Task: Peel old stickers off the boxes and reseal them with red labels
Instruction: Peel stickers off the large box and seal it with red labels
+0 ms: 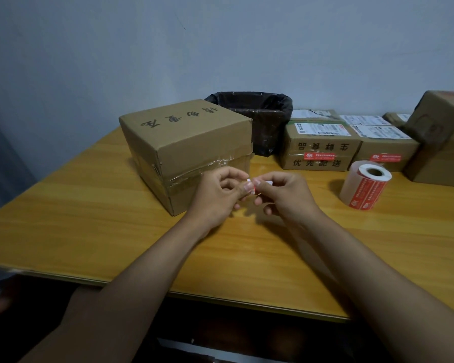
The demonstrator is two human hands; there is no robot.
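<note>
A large brown cardboard box (pixel 186 142) with clear tape round its side stands on the wooden table (pixel 89 218). Just in front of its right corner, my left hand (pixel 218 197) and my right hand (pixel 283 195) meet and together pinch a small red and white sticker (pixel 250 186) between their fingertips. A roll of red labels (pixel 364 186) stands to the right of my hands. Two smaller boxes (pixel 317 150), (pixel 383 150) behind it each carry a red label on the front and white shipping stickers on top.
A bin lined with a black bag (pixel 257 119) stands behind the large box against the wall. A bigger stack of cardboard boxes (pixel 440 142) fills the far right. The table's front edge (pixel 220 297) runs close below my forearms.
</note>
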